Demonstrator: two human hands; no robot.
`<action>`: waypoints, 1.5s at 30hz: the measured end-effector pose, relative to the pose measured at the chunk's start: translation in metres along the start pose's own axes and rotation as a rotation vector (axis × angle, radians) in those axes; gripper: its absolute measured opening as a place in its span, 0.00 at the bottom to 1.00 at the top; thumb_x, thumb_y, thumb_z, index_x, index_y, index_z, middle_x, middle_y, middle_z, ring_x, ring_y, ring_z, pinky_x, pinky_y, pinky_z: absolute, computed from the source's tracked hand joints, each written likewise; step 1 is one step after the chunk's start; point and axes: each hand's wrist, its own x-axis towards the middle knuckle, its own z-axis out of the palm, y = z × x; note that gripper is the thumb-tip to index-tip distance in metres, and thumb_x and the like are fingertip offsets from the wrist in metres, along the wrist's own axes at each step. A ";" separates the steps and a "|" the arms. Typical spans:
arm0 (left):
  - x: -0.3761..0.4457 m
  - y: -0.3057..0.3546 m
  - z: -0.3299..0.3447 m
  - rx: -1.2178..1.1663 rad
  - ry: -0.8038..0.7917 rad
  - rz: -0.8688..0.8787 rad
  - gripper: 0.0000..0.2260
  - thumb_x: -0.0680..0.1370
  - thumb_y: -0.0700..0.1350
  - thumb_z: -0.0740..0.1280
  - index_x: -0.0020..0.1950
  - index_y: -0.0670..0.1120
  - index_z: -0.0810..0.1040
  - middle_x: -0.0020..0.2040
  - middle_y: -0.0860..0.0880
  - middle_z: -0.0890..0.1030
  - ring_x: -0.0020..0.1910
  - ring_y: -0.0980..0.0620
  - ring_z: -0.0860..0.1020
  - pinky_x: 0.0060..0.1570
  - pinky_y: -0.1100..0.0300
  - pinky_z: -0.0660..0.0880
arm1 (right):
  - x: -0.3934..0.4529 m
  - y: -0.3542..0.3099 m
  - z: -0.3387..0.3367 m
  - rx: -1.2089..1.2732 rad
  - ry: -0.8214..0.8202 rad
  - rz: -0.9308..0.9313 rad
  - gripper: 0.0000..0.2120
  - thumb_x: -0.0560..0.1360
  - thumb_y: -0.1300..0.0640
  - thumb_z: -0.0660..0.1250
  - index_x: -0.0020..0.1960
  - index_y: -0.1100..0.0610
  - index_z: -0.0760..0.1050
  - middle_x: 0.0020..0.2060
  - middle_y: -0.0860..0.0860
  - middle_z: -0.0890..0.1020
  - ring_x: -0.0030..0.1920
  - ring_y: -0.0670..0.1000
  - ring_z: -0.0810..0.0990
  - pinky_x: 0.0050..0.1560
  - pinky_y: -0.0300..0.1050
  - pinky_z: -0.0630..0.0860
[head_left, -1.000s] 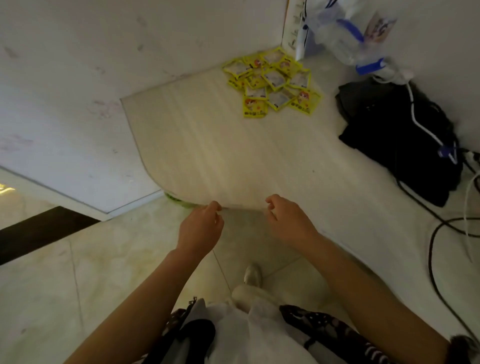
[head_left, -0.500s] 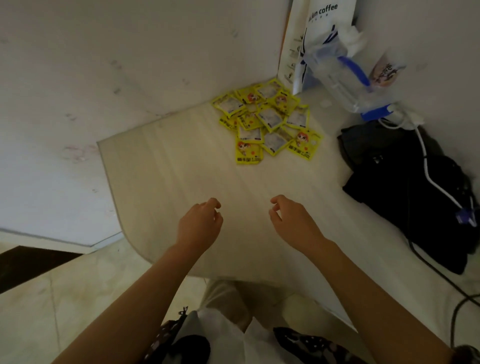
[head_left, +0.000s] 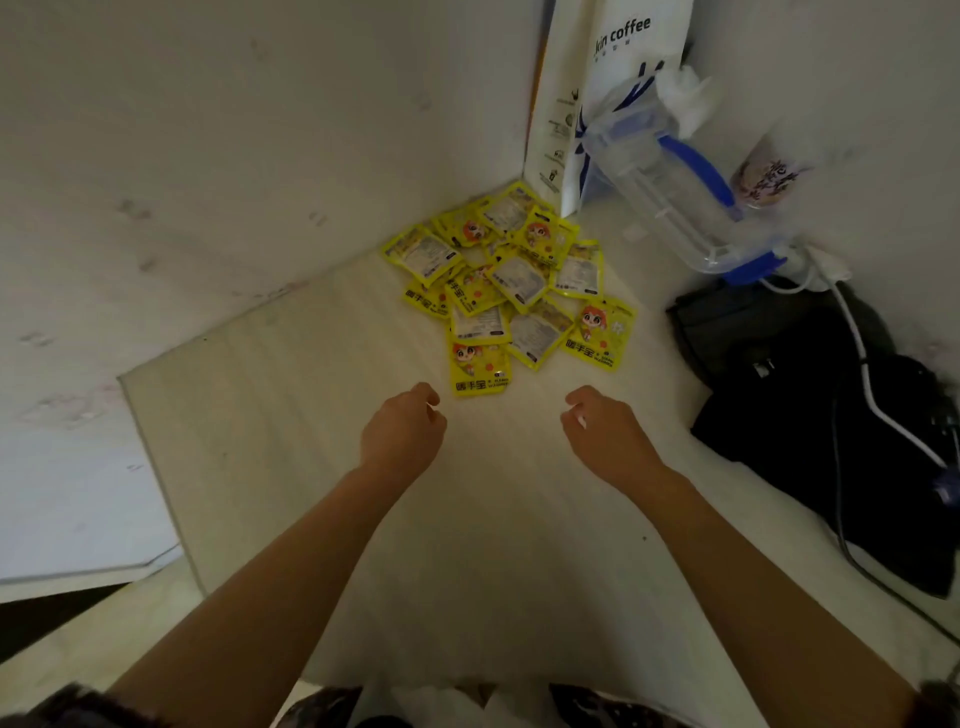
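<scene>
A heap of several yellow sachets (head_left: 511, 283) with a cartoon face lies on the pale wooden table (head_left: 291, 415), in the corner against the walls. My left hand (head_left: 402, 434) hovers just below the nearest sachet (head_left: 479, 366), fingers loosely curled, holding nothing. My right hand (head_left: 605, 436) hovers to the right of it at the same height, fingers also loosely curled and empty. Both hands are a short way apart from the heap.
A white paper coffee bag (head_left: 608, 98) stands in the corner. A clear plastic jug with blue handle (head_left: 670, 192) leans beside a printed cup (head_left: 763, 176). A black bag (head_left: 831, 415) with white and black cables (head_left: 872, 395) fills the right side. The table's left edge drops to the floor.
Both hands moved forward from the table's front edge across the table toward the sachets. The view moved closer to the corner.
</scene>
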 end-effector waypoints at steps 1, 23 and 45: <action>0.008 0.004 0.002 -0.020 -0.003 -0.017 0.12 0.78 0.46 0.61 0.60 0.49 0.75 0.55 0.49 0.81 0.53 0.47 0.78 0.50 0.53 0.75 | 0.010 0.004 -0.005 0.008 0.011 0.019 0.16 0.79 0.56 0.60 0.64 0.61 0.72 0.57 0.60 0.79 0.59 0.59 0.77 0.57 0.49 0.74; 0.097 0.065 0.039 -0.122 0.032 -0.296 0.36 0.68 0.58 0.74 0.68 0.44 0.62 0.63 0.44 0.67 0.64 0.41 0.69 0.59 0.47 0.69 | 0.168 0.024 -0.026 0.003 0.188 0.563 0.38 0.73 0.40 0.66 0.70 0.65 0.58 0.68 0.61 0.62 0.67 0.63 0.65 0.59 0.57 0.70; 0.064 0.009 0.024 -0.136 -0.111 -0.349 0.23 0.65 0.50 0.78 0.51 0.44 0.70 0.53 0.43 0.75 0.53 0.41 0.74 0.47 0.52 0.73 | 0.116 0.021 -0.010 0.261 0.125 0.461 0.41 0.73 0.61 0.71 0.76 0.57 0.49 0.66 0.65 0.63 0.58 0.65 0.74 0.53 0.54 0.75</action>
